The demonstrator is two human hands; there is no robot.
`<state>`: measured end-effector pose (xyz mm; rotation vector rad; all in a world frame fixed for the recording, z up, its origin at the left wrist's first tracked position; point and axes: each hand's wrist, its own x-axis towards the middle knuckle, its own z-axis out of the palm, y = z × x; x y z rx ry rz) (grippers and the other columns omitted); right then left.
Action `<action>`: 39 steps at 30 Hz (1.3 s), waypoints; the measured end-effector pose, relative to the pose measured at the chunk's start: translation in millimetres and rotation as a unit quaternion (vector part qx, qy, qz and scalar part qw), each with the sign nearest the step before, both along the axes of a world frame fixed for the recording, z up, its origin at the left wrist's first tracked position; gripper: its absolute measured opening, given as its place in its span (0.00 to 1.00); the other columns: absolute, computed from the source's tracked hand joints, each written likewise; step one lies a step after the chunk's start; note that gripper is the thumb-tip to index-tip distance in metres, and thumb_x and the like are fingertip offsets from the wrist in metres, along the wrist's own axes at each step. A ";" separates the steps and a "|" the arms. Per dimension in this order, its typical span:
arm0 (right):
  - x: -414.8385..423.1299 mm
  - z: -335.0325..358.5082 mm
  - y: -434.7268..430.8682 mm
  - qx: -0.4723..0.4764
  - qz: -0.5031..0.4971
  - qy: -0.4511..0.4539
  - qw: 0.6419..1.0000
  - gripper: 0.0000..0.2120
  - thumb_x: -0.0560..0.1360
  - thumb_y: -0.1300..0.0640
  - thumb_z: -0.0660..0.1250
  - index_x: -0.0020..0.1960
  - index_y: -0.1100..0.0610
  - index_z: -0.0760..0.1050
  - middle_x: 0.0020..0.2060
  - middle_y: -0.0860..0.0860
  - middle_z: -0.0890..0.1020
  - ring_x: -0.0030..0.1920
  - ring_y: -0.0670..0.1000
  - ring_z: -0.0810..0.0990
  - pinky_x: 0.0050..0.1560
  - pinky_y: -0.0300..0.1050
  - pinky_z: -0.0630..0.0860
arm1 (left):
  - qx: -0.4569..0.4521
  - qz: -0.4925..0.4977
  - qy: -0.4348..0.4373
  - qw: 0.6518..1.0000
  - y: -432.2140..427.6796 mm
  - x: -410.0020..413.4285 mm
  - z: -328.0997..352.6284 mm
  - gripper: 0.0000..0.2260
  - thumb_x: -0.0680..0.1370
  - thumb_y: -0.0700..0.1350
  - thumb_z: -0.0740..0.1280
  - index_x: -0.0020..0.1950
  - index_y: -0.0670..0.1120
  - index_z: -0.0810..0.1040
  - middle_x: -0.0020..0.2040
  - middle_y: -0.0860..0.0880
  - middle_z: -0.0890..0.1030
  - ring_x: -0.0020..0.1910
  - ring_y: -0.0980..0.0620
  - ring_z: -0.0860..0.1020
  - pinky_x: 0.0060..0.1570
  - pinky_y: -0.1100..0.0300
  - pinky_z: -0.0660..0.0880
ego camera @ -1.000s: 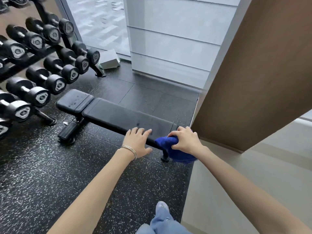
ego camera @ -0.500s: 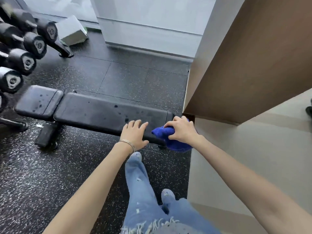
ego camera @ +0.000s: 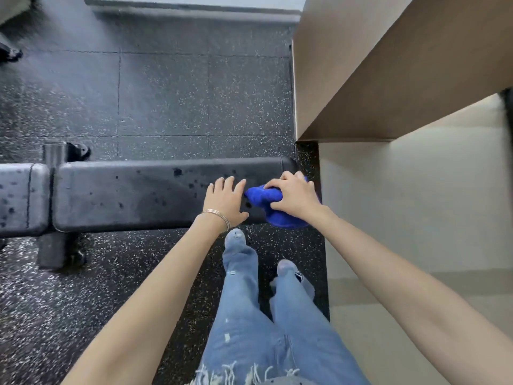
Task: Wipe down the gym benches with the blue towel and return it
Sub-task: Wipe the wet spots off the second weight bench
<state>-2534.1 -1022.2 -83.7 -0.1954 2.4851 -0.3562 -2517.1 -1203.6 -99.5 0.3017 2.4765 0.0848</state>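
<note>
A long black padded gym bench (ego camera: 133, 195) lies across the view, its pad dotted with dark wet spots. My right hand (ego camera: 294, 197) grips a bunched blue towel (ego camera: 263, 198) at the bench's right end, with part of the towel hanging over the near edge. My left hand (ego camera: 224, 202) rests flat on the pad just left of the towel, fingers straight, a thin bracelet on the wrist.
A brown wooden wall panel (ego camera: 388, 70) and a pale floor area (ego camera: 416, 218) close off the right side. Speckled black rubber flooring (ego camera: 194, 87) surrounds the bench. The bench's foot bar (ego camera: 52, 251) sticks out at the left. My jeans and shoes (ego camera: 238, 245) stand right below the bench.
The view has tilted down and closer over the bench; the dumbbell rack has left the frame. Both hands keep their places on the bench's right end, the right one holding the towel.
</note>
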 end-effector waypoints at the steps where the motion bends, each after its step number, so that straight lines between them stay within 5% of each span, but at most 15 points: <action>1: -4.1 -8.2 -1.3 0.003 -0.005 -0.006 1.000 0.18 0.70 0.49 0.67 0.59 0.41 0.73 0.52 0.50 0.72 0.57 0.56 0.66 0.53 0.54 0.67 | 0.005 0.000 -0.007 1.000 -1.5 -5.5 -8.9 0.38 0.73 0.58 0.66 0.77 0.49 0.51 0.76 0.43 0.56 0.75 0.41 0.54 0.73 0.47 0.55; 13: -58.4 -153.0 -4.0 0.015 -0.084 -0.029 0.996 0.19 0.70 0.52 0.67 0.60 0.42 0.74 0.54 0.51 0.72 0.59 0.57 0.66 0.57 0.57 0.68 | 0.024 0.029 -0.050 0.998 -9.1 -60.9 -146.7 0.39 0.73 0.58 0.67 0.77 0.48 0.50 0.76 0.43 0.55 0.75 0.42 0.53 0.73 0.45 0.53; 27: -115.5 -317.0 -37.1 0.127 -0.187 0.121 0.967 0.17 0.74 0.43 0.63 0.62 0.45 0.71 0.65 0.52 0.68 0.61 0.61 0.65 0.55 0.60 0.65 | 0.055 0.040 0.010 0.998 -5.6 -131.0 -289.8 0.36 0.75 0.52 0.64 0.77 0.42 0.51 0.77 0.40 0.54 0.75 0.42 0.54 0.75 0.49 0.52; 33: -23.7 -320.0 15.5 0.048 0.023 0.276 0.960 0.19 0.58 0.45 0.75 0.48 0.47 0.81 0.49 0.52 0.81 0.46 0.60 0.79 0.41 0.54 0.72 | 0.038 0.003 0.008 0.999 1.9 -128.6 -303.8 0.38 0.73 0.56 0.66 0.77 0.45 0.52 0.76 0.41 0.55 0.75 0.41 0.53 0.74 0.45 0.49; 39: -45.0 -326.2 55.6 -0.021 0.181 0.337 0.924 0.09 0.67 0.46 0.70 0.44 0.48 0.82 0.42 0.52 0.83 0.38 0.58 0.79 0.39 0.51 0.72 | 0.039 -0.021 0.007 0.999 9.5 -131.2 -300.4 0.37 0.73 0.57 0.64 0.77 0.45 0.53 0.77 0.42 0.55 0.76 0.42 0.53 0.74 0.43 0.48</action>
